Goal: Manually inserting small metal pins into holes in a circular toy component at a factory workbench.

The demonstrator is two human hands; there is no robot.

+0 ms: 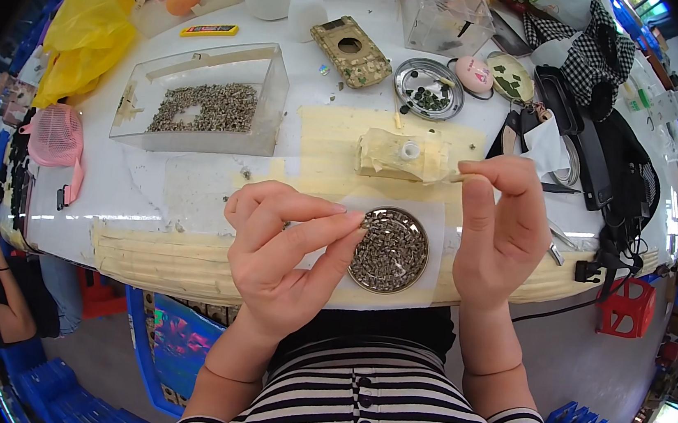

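Silvery small parts (390, 258) fill a round dish (427, 258) just right of your left fingertips, in the head view. Your left hand (288, 260) pinches what looks like a tiny metal piece (365, 222) between thumb and forefinger, above the dish's edge. Your right hand (509, 229) grips a thin stick (456, 178) between thumb and forefinger; a yellowish tape-covered block (382, 157) sits just left of those fingertips.
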